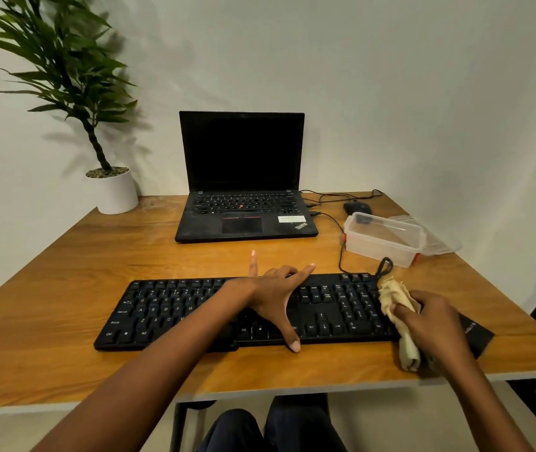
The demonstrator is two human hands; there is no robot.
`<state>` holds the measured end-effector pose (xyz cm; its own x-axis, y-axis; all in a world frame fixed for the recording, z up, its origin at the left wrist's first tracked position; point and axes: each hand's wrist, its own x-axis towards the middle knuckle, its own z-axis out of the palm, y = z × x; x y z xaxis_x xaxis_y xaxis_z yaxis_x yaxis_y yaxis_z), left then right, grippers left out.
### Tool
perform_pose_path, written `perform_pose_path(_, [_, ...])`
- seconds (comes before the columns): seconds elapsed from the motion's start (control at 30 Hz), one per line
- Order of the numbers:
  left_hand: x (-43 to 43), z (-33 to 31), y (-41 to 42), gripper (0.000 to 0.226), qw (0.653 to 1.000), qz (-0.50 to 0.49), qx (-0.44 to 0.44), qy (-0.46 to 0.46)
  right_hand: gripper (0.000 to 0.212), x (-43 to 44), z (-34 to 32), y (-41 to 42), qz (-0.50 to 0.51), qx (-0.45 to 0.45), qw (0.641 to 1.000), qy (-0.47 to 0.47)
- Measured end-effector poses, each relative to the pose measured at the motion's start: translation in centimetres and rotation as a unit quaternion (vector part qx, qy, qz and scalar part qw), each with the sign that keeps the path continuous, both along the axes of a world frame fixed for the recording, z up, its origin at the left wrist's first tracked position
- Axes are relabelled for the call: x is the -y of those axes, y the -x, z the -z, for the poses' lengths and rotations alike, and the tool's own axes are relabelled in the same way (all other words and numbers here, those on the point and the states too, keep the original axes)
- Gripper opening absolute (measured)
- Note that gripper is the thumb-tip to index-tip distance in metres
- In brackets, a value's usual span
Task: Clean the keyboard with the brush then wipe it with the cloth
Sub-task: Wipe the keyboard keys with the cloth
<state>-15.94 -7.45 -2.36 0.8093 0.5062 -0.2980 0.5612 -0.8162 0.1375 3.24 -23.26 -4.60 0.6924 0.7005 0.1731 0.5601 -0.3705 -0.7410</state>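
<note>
The beige cloth (397, 305) is gripped in the curled fingers (405, 310) of the right hand (436, 324), at the numpad end of the black keyboard (168, 308). The keyboard lies on the wooden desk (64, 256), steadied by the left hand (273, 295) with its fingers spread straight. Wiping appears to be in hand; next, leftward strokes are called for, with the bracing hand lifted clear.

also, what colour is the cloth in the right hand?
Pale beige or tan, plain with no pattern. The cloth shows best in the head view, gripped by the right hand.
</note>
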Motion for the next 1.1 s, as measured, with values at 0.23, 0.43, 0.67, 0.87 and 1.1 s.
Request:
perform_pose_path(0.23, [-0.5,0.0,1.5,0.133,1.000,-0.005,-0.003,-0.002,0.018,-7.4,-0.7,0.2,-0.015,0.026,1.000,0.009])
perform_pose_path(0.43, [-0.5,0.2,1.8,0.133,1.000,0.000,0.019,-0.024,0.017,-3.0,-0.3,0.4,-0.046,0.037,0.996,0.062])
perform_pose_path(0.67, [-0.4,0.1,1.7,0.132,1.000,0.003,0.019,-0.001,0.017,-5.5,0.2,-0.3,-0.031,0.045,0.995,0.077])
perform_pose_path(0.87, [-0.5,0.1,1.7,0.132,1.000,0.002,0.014,-0.016,0.019,-8.0,-0.2,-0.4,-0.015,0.039,0.998,0.040])
perform_pose_path(1.1, [-0.5,0.3,1.8,0.133,1.000,0.001,0.024,-0.012,0.023,0.0,1.1,1.3,-0.042,0.034,0.997,0.059])
